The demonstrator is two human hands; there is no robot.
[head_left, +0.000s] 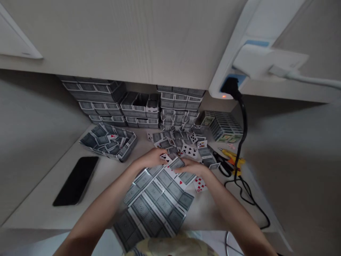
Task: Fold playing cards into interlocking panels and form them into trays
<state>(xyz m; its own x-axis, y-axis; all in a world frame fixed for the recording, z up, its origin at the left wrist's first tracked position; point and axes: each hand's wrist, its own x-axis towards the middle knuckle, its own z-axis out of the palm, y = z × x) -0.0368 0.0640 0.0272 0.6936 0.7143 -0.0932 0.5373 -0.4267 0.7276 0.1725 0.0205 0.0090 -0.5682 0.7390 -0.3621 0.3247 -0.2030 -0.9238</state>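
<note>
The left hand [154, 158] pinched one black-pipped card [166, 158] at the far edge of one broad panel [156, 202] of glossy, patterned playing cards, which spread from the grip toward the body. The right hand [193, 167] laid its fingers over that same edge; whether they pinched could not be seen. Beyond the grip stood three stacks [144, 113] of card-built boxes; to its left sat one angular, open tray [130, 143] and one flat, black phone [77, 181].

Phone [76, 181] left of card sheet [154, 199], scissors [226, 166] right; tray [129, 146] behind phone.
</note>
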